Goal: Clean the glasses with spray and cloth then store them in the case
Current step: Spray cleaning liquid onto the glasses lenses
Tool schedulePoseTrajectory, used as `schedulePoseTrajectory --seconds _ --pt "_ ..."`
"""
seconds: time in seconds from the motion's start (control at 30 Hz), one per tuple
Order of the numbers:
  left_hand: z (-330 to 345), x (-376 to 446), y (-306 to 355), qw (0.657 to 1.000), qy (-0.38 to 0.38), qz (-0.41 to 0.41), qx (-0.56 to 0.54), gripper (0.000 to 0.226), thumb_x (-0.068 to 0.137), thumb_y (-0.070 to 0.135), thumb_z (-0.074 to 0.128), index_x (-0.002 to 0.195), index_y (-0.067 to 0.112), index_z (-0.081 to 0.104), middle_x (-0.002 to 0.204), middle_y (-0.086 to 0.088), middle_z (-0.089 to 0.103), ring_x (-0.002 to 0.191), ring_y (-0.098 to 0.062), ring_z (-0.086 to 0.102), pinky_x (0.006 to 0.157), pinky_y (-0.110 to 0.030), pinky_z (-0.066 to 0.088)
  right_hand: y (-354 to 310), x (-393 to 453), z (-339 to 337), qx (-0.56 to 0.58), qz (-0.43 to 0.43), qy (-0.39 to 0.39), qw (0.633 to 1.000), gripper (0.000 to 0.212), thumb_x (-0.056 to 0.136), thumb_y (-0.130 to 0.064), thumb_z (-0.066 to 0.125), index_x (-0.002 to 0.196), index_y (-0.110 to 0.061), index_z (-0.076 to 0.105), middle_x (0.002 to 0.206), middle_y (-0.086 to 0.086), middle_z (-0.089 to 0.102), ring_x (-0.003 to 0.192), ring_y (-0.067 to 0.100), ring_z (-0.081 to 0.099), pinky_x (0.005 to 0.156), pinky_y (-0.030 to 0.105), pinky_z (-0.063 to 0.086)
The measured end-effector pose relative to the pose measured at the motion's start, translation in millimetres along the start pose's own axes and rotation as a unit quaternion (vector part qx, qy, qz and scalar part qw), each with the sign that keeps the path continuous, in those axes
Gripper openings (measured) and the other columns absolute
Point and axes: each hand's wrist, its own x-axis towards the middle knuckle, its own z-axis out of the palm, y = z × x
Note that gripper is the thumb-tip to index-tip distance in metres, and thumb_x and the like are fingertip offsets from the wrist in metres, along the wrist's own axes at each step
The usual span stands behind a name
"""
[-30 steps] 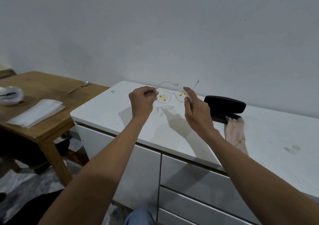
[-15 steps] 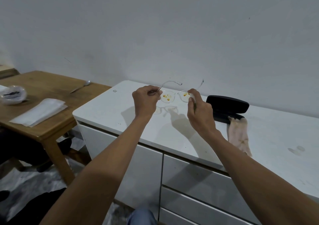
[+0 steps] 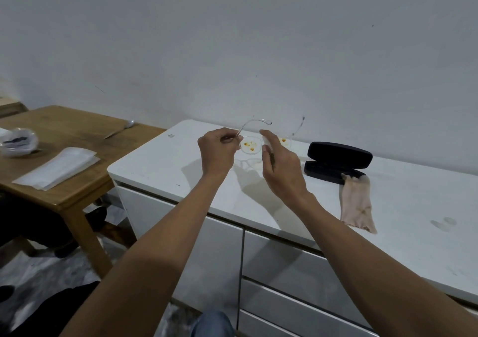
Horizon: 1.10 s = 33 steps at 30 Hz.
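Observation:
The clear-framed glasses point(image 3: 250, 145) hang in the air above the white cabinet top point(image 3: 160, 166), their lenses spotted with yellow-orange smudges. My left hand point(image 3: 217, 150) pinches the left temple near its hinge. My right hand point(image 3: 282, 168) is just right of the left lens and covers the bridge. Its fingers are curled around a small white object, mostly hidden, and its forefinger is raised. The black glasses case point(image 3: 338, 155) lies open to the right. A beige cloth point(image 3: 357, 202) lies flat in front of the case.
A wooden table point(image 3: 64, 129) stands to the left with a folded white sheet point(image 3: 57, 167), a spoon point(image 3: 119, 129) and a small bowl point(image 3: 18, 141). Cabinet drawers point(image 3: 297, 266) face me below the top. A wall rises close behind.
My right hand has shifted left from the right lens toward the bridge, with its forefinger lifted. The left hand keeps the glasses nearly still.

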Motion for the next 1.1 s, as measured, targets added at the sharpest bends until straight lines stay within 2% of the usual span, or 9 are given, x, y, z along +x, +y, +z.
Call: schedulePoseTrajectory --seconds 0.13,0.23,0.6,0.7,0.8,0.87,0.9,0.97,1.1 --pt "-0.2 -2.0 -0.7 1.0 -0.004 0.007 0.005 0.009 0.079 0.003 0.083 0.084 0.01 0.08 0.067 0.001 0.074 0.066 -0.022 0.075 0.078 -0.048 0.064 -8.8 0.9 8.0 0.005 -0.01 -0.005 1.0 0.043 0.107 -0.021 0.042 0.149 -0.025 0.049 0.07 -0.004 0.055 0.069 0.023 0.057 0.068 0.042 0.051" --pt "-1.1 -1.6 -2.0 1.0 -0.002 0.012 0.012 0.008 0.079 0.003 0.083 0.085 0.009 0.08 0.069 -0.003 0.076 0.066 -0.022 0.075 0.078 -0.048 0.064 -9.4 -0.8 9.9 0.004 -0.014 -0.001 1.0 0.044 0.106 -0.021 0.041 0.15 -0.024 0.049 0.076 0.004 0.064 0.073 0.027 0.061 0.069 0.045 0.052" --pt "0.3 -2.5 0.0 1.0 -0.003 0.013 0.001 0.008 0.079 0.003 0.083 0.084 0.008 0.08 0.068 0.002 0.075 0.065 -0.02 0.075 0.077 -0.048 0.064 -5.1 -1.5 10.5 -0.019 0.035 0.009 0.999 0.031 0.107 -0.019 0.04 0.136 -0.018 0.052 0.067 -0.003 0.048 0.064 0.031 0.056 0.062 0.041 0.048" --pt "-0.8 -0.9 1.1 1.0 0.0 0.013 0.0 0.009 0.079 0.003 0.084 0.084 0.008 0.08 0.066 0.006 0.073 0.065 -0.018 0.075 0.077 -0.047 0.064 -5.1 -2.8 5.7 -0.01 0.056 0.035 0.998 0.036 0.108 -0.021 0.041 0.143 -0.022 0.05 0.063 -0.007 0.047 0.067 0.023 0.055 0.065 0.035 0.036" --pt "-5.1 5.9 1.0 1.0 0.017 0.006 -0.012 0.01 0.078 0.002 0.084 0.085 0.008 0.08 0.068 0.005 0.075 0.067 -0.017 0.076 0.078 -0.048 0.064 -2.5 -2.3 -1.2 0.054 0.097 0.08 0.991 0.035 0.108 -0.021 0.042 0.14 -0.026 0.053 0.054 -0.009 0.043 0.051 0.009 0.046 0.056 0.029 0.034" --pt "-9.9 13.0 0.6 0.999 0.031 0.001 -0.022 0.009 0.079 0.003 0.083 0.086 0.007 0.08 0.072 0.0 0.076 0.069 -0.019 0.077 0.078 -0.048 0.064 0.7 -0.2 -3.7 0.14 0.153 0.129 0.97 0.032 0.107 -0.023 0.043 0.136 -0.03 0.057 0.054 -0.002 0.038 0.047 0.01 0.037 0.053 0.028 0.037" --pt "-12.7 16.7 1.2 0.999 0.039 0.0 -0.028 0.009 0.079 0.004 0.083 0.088 0.006 0.08 0.073 -0.003 0.077 0.071 -0.021 0.077 0.079 -0.048 0.064 1.4 1.2 -5.2 0.196 0.186 0.15 0.951 0.031 0.107 -0.024 0.043 0.133 -0.032 0.058 0.057 0.004 0.037 0.049 0.015 0.036 0.052 0.03 0.038" --pt "-17.9 23.0 3.6 0.998 0.05 -0.002 -0.038 0.011 0.079 0.004 0.083 0.089 0.004 0.08 0.075 -0.009 0.077 0.073 -0.024 0.077 0.079 -0.046 0.065 0.9 5.1 -9.5 0.315 0.263 0.165 0.897 0.029 0.108 -0.026 0.043 0.129 -0.033 0.061 0.067 0.012 0.039 0.048 0.019 0.032 0.045 0.026 0.035" --pt "-23.6 26.9 12.9 0.997 0.047 -0.003 -0.056 0.014 0.08 0.001 0.083 0.093 -0.002 0.079 0.077 -0.012 0.075 0.072 -0.023 0.077 0.075 -0.037 0.066 1.2 16.9 -16.9 0.458 0.368 0.136 0.798 0.03 0.108 -0.026 0.043 0.127 -0.032 0.065 0.069 0.004 0.045 0.043 0.013 0.028 0.043 0.019 0.024"
